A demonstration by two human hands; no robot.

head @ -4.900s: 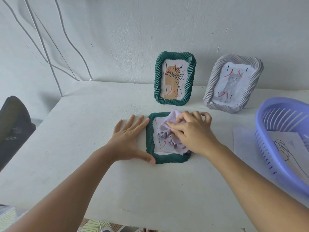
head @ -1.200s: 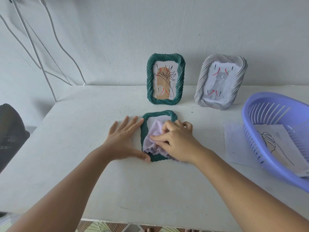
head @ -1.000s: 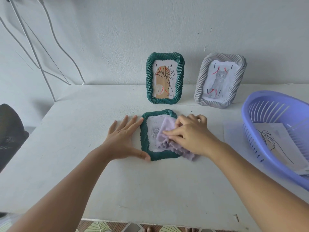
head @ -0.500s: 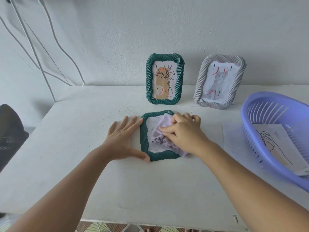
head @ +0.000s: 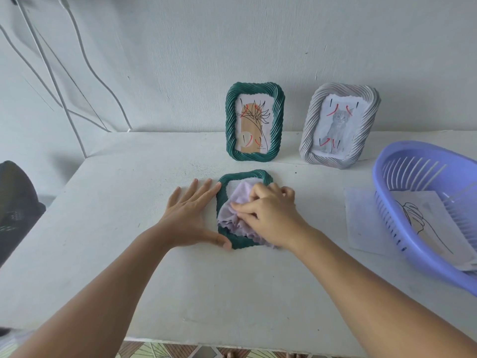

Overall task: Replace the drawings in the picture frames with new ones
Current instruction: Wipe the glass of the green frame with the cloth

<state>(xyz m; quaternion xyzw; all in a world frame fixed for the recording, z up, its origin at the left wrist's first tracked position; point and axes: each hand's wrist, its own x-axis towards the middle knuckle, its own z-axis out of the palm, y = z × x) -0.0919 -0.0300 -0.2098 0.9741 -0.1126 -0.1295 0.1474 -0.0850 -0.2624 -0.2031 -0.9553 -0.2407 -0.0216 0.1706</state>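
Under right-hand fingers (head: 254, 196): cloth (head: 236, 208) on frame (head: 244, 177)

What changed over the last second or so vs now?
The right hand slid the lilac cloth from the right side of the flat green frame back toward its left and near part, still wiping the glass. The left hand stays flat on the table, bracing the frame's left edge. Both standing frames and the basket are unchanged.

Both forearms are bare up to the picture's lower edge, with no sleeve in view. The left hand (head: 189, 217) and the right hand (head: 271, 215) wear no glove, ring, watch or bracelet. Fingernails are short and unpainted.
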